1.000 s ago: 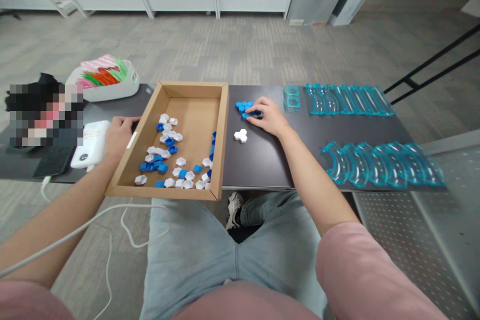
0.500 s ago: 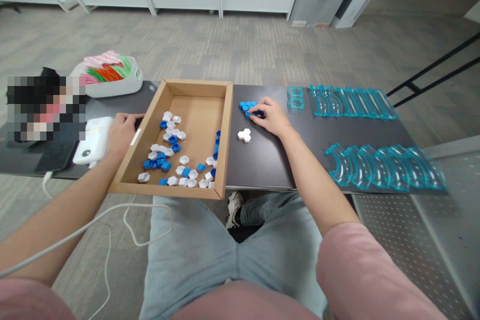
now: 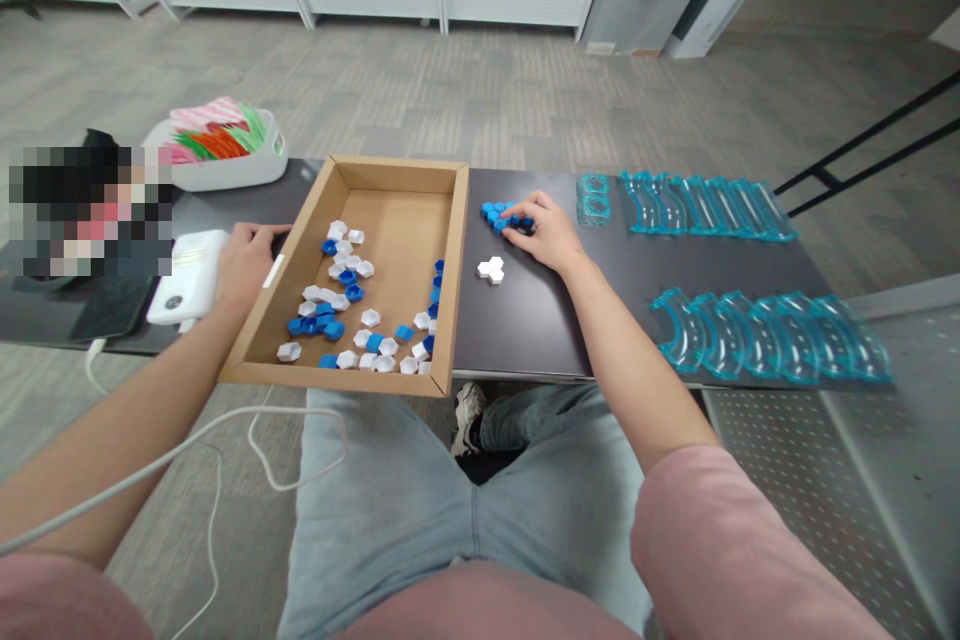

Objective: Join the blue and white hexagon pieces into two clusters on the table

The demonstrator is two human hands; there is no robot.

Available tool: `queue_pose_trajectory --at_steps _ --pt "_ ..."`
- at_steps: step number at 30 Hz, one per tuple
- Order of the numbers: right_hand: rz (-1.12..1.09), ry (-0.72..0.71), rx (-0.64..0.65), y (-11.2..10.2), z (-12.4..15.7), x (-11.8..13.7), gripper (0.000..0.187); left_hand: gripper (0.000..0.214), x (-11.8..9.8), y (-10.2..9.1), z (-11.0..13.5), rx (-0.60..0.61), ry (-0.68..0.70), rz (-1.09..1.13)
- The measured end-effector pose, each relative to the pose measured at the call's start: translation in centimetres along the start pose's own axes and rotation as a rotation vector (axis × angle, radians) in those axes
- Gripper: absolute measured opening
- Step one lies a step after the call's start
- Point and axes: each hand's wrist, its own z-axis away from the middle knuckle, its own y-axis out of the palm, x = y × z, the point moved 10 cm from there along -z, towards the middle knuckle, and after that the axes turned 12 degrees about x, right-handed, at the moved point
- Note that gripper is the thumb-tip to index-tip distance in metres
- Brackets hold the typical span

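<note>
The box [image 3: 451, 280] is plain brown cardboard, matt and fibrous. The blue hexagon pieces [image 3: 493, 211] and white hexagon pieces [image 3: 491, 270] look like smooth hard plastic. The curved track pieces [image 3: 765, 335] are translucent turquoise plastic, glossy. The worktop [image 3: 540, 320] is dark, smooth and matt.

Box [image 3: 390, 163] of hexagon tiles [image 3: 337, 305] lies left of tracks [image 3: 705, 205].

The table [image 3: 540, 320] is black; the plain brown cardboard box [image 3: 454, 280] has blue and white hexagons [image 3: 337, 305] mixed inside. At 12 o'clock from the white cluster [image 3: 491, 270] is a blue cluster [image 3: 495, 211]; at 3 o'clock, clear turquoise tracks [image 3: 705, 205]
</note>
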Motion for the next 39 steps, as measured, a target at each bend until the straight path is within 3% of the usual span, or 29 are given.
queue_pose_trajectory --at_steps 9,20,28,39 --pt "0.083 0.032 -0.097 -1.5 0.6 -0.6 0.043 0.068 0.2 -0.1 -0.1 -0.002 -0.001 0.020" --pt "0.063 0.065 -0.109 -1.6 0.5 -1.6 0.037 0.070 0.3 0.1 -0.2 -0.002 0.004 0.000" --pt "-0.069 0.183 -0.217 -2.1 0.7 -5.0 0.036 0.066 -0.2 -0.3 0.2 -0.034 0.005 -0.012" --pt "-0.074 0.189 -0.211 -1.7 0.6 -5.3 0.039 0.068 0.1 -0.1 0.0 -0.018 -0.010 0.028"
